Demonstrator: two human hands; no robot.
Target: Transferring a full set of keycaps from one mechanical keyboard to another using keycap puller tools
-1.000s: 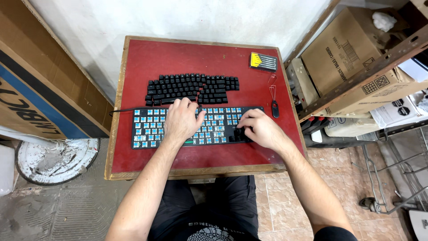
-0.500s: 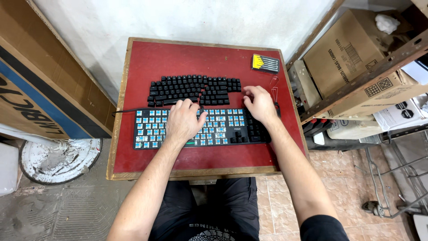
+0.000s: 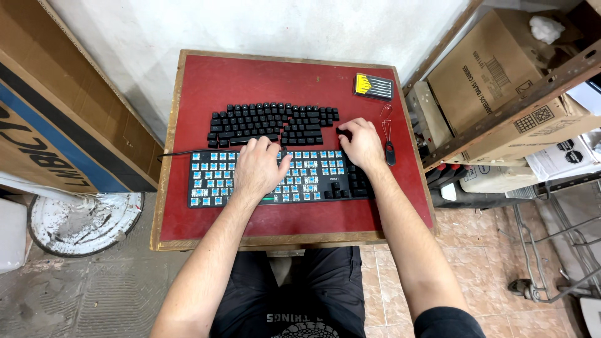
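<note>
1. Keyboard (image 3: pixel 275 178) lies long axis left-right across the red table (image 3: pixel 188 125); loose keycaps (image 3: pixel 269 124) sit in rows just behind it.
2. Your right hand (image 3: pixel 360 143) is at the right end of those rows, fingers curled on a cap there (grip unclear).
3. Your left hand (image 3: pixel 256 169) rests flat, released, on the keyboard's middle.

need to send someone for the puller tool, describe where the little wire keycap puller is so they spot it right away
Start at the red-topped table and go to its right edge, beside the right hand. The keycap puller lies there, just below the yellow and black case of screwdriver bits. It is the only thing with thin wire loops on a small dark handle.
</note>
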